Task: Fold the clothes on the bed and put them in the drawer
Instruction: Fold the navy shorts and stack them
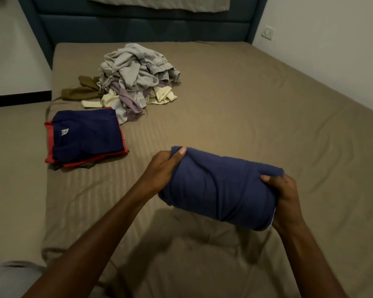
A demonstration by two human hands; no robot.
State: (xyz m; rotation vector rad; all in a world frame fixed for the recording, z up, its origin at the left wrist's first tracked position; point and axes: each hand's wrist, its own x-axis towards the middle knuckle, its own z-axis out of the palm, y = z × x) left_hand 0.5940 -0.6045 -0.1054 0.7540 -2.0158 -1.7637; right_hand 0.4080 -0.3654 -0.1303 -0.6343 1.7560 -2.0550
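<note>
A folded navy blue garment [220, 188] hangs above the bed between both hands. My left hand [162, 168] grips its left end, thumb on top. My right hand [284, 196] grips its right end from the side. On the bed's left side lies a stack of folded clothes [86, 136], navy on top with red beneath. Behind it sits a loose pile of unfolded clothes [136, 76] in grey, lilac, cream and olive. No drawer is in view.
The bed [256, 108] has a taupe sheet and a dark blue padded headboard [142, 26] with a grey cloth draped over its top. White walls flank it, with a socket [268, 32] on the right wall.
</note>
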